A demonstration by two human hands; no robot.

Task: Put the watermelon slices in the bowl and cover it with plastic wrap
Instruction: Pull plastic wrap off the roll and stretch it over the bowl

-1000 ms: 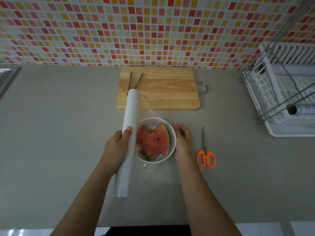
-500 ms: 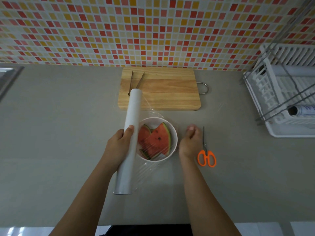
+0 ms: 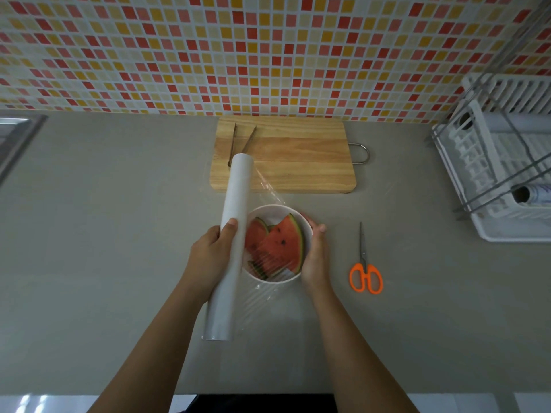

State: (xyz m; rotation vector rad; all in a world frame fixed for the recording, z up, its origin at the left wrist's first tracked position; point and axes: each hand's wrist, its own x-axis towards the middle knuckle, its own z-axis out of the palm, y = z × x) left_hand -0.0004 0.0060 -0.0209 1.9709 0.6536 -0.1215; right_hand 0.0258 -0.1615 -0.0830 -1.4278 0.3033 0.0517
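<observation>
Leftmost, your left hand (image 3: 213, 257) gripped the plastic wrap roll (image 3: 235, 204), its long axis running away from you just beside the bowl (image 3: 275, 207), with film (image 3: 269, 195) stretched rightward over the watermelon slices (image 3: 280, 245) inside. Your right hand (image 3: 314, 257) curled round the bowl's right wall. The scissors (image 3: 365, 269) lay nearer that hand, on the tabletop (image 3: 119, 234).

Count, worktop.

- We log one white bowl (image 3: 278, 206).
- We count two watermelon slices (image 3: 281, 244) for certain. A striped rind piece (image 3: 258, 267) may be a third; we cannot tell.
- One roll of plastic wrap (image 3: 238, 189).
- One wooden cutting board (image 3: 292, 156).
- One pair of tongs (image 3: 248, 141).
- One pair of orange-handled scissors (image 3: 365, 272).
- One white dish rack (image 3: 507, 228), with two more rolls in it: near roll (image 3: 532, 194) and far roll (image 3: 507, 124).
- We count two hands: left hand (image 3: 208, 257) and right hand (image 3: 314, 257).
</observation>
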